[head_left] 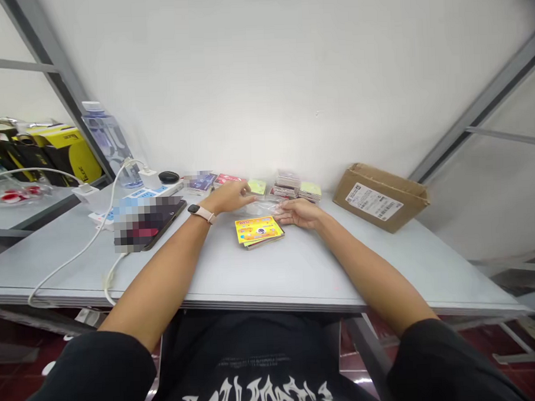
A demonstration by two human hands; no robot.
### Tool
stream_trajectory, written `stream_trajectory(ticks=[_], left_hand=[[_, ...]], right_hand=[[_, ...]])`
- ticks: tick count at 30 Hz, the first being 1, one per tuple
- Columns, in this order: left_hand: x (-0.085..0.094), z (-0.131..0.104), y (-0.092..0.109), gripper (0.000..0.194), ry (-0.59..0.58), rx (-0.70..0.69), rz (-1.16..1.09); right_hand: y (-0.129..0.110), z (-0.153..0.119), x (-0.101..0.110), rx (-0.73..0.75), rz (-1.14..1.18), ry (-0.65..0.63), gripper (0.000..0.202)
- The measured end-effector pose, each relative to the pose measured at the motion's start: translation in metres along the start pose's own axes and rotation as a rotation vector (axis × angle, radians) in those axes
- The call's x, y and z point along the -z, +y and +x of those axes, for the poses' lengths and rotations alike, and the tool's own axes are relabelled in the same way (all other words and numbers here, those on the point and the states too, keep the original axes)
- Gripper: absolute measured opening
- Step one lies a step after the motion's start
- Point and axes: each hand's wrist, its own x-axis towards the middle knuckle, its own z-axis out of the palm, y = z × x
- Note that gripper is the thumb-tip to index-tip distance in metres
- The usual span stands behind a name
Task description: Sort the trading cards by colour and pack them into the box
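Fingers (289, 205) of right hand (302, 213) — at clear plastic (261, 208), beside yellow cards (260, 230)

Around the near card stack (260, 231) on the desk (271, 277), the left hand (229, 196) sits at 11 o'clock and the right hand (301, 214) at 2. Plastic wrapping (256, 208) lies between them at 12 (too blurred to tell whether either hand grips it). Farther back, card piles (310, 191) run from 11 to 1. The phone (168, 218) is at 9, the power strip (132, 203) at 10, the box (382, 198) at 2.
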Motion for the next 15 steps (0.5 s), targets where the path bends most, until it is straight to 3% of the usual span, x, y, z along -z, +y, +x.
stream_trajectory(ticks=[7,15], left_hand=[[0.0,0.0,-0.005,0.091,-0.116,-0.117,-0.206],[-0.013,0.004,-0.013,0.093,-0.115,-0.176,-0.15]], right_hand=[[-0.002,0.002,0.0,-0.002,0.098,-0.009,0.022],[-0.004,-0.001,-0.002,0.039,0.163,-0.037,0.023]])
